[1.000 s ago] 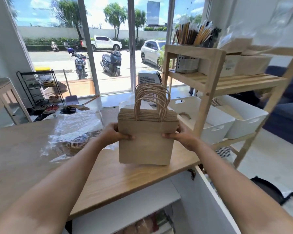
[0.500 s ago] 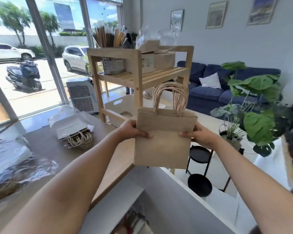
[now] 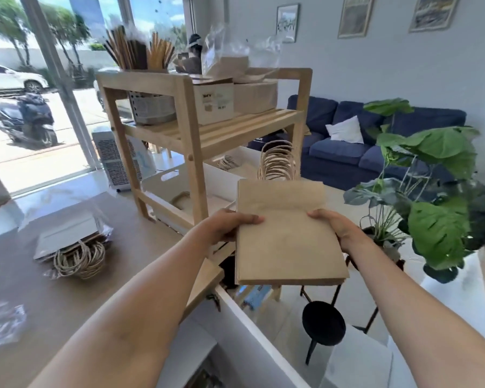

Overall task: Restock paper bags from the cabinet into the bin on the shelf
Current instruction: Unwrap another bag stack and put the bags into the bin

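A stack of brown paper bags [image 3: 286, 233] with twine handles is held flat in the air, handles pointing away from me. My left hand [image 3: 227, 226] grips its left edge and my right hand [image 3: 339, 231] grips its right edge. The stack hovers off the counter's right end, just before the wooden shelf [image 3: 196, 135]. On the shelf's lower level stand two white bins: the left white bin [image 3: 177, 177] with a few bags inside, and the right white bin [image 3: 244, 155], partly hidden behind the held handles. Below me the open cabinet door [image 3: 252, 331] shows.
A wrapped pack of white bags [image 3: 73, 245] lies on the wooden counter [image 3: 53, 298]. Boxes and a straw holder [image 3: 149, 107] fill the upper shelf. A black stool [image 3: 324, 323], a large plant [image 3: 431, 191] and a blue sofa [image 3: 356, 147] stand to the right.
The bag stack has been lifted off the counter and carried right toward the shelf, tipping from upright to nearly flat. My view has swung right with it.
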`<state>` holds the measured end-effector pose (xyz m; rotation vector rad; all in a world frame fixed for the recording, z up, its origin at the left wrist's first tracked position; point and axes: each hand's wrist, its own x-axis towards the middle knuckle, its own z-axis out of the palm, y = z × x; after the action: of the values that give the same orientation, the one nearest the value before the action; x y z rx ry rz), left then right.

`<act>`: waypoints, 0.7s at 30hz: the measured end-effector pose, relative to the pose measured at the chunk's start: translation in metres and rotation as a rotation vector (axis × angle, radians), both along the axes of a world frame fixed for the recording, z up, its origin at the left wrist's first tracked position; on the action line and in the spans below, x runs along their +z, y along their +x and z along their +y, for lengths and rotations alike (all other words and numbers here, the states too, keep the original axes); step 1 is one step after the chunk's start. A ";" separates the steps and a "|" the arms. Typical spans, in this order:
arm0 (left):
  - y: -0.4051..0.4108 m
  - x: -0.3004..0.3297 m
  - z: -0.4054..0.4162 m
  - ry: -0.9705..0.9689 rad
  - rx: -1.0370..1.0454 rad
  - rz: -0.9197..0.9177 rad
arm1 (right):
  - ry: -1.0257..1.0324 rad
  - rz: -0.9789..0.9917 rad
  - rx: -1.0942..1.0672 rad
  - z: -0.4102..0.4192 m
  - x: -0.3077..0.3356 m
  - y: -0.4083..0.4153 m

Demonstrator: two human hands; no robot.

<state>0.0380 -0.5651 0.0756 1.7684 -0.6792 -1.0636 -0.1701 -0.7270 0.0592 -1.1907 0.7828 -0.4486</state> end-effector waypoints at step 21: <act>0.080 0.020 -0.109 -0.048 0.626 0.213 | -0.043 0.207 0.355 -0.152 0.045 0.188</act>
<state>0.1182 -0.6746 0.0953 1.6325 -0.0047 -0.7710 0.0178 -0.8790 0.1041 -1.3983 0.7200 -0.0494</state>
